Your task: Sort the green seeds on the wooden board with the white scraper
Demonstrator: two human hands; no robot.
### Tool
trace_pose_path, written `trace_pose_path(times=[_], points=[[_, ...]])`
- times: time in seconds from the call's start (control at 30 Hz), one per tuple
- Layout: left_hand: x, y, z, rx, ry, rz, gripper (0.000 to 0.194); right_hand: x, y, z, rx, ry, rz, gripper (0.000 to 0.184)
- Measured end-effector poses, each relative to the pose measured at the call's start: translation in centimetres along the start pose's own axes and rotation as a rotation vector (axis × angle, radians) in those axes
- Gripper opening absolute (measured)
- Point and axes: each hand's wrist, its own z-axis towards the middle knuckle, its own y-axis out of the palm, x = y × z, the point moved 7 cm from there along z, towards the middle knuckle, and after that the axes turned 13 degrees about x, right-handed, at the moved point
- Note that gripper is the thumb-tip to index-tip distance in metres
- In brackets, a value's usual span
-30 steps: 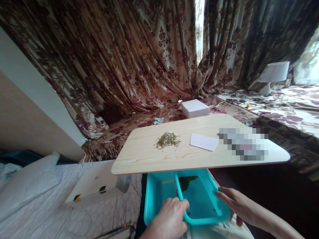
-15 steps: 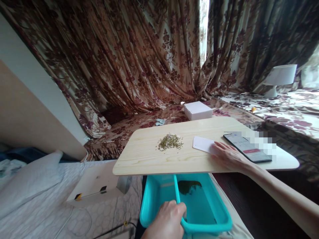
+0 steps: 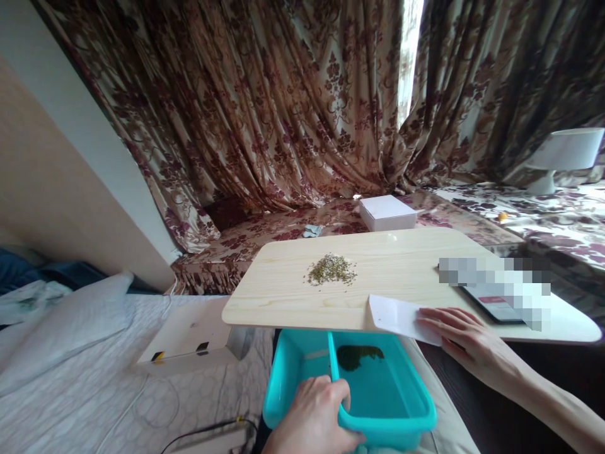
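My left hand (image 3: 317,413) grips the near rim of a turquoise two-part bin (image 3: 392,424), its fingers curled over the edge by the divider. Dark green grains (image 3: 360,357) lie at the far end of the bin's right compartment. At the table's front edge, my right hand (image 3: 460,334) holds a flat white card (image 3: 399,317) by its right end; the card partly overhangs the edge. A loose pile of small green and pale grains (image 3: 331,270) rests on the light wooden tabletop (image 3: 278,299), left of the card.
A phone (image 3: 496,306), partly pixelated, lies at the table's right. Behind the table are a white box (image 3: 387,213) and a grey-blue cloth (image 3: 312,231). On the bed at left sit a pale carton (image 3: 189,334) and a pillow (image 3: 80,315). A lamp (image 3: 562,151) stands far right.
My right hand has drawn the white card from the tabletop toward me, to the front edge above the bin. My left hand keeps hold of the bin. The view has shifted slightly.
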Motion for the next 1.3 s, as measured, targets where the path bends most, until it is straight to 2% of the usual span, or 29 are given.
trace_pose_path(times=[0.07,0.17,0.27,0.4,0.5,0.67,0.97,1.3], points=[[-0.1,0.2,-0.1,0.011,-0.012,0.006,0.026,-0.2,-0.4,1.2,0.052,0.078,0.064,0.031],[0.0,0.4,-0.3,0.016,-0.034,0.014,0.023,0.5,-0.6,3.6,0.212,0.335,0.148,0.029],[-0.1,0.5,-0.5,-0.004,-0.058,0.05,0.021,1.9,1.2,5.2,0.284,0.579,0.18,0.027],[-0.4,0.3,-0.7,-0.033,-0.056,0.095,0.014,3.5,4.1,6.1,0.326,0.722,0.341,0.021],[-0.6,-0.2,-0.7,-0.01,-0.044,0.108,0.01,4.1,5.0,6.4,0.315,0.745,0.325,0.017],[-0.5,-1.0,-0.9,0.044,-0.046,0.155,0.01,3.9,5.2,6.7,0.291,0.736,0.321,0.017],[0.0,-0.8,-1.1,0.077,-0.038,0.155,0.008,3.6,5.4,6.9,0.255,0.709,0.245,0.018],[0.0,-0.6,-1.0,0.077,-0.016,0.111,0.006,2.6,5.4,7.2,0.222,0.636,0.28,0.019]])
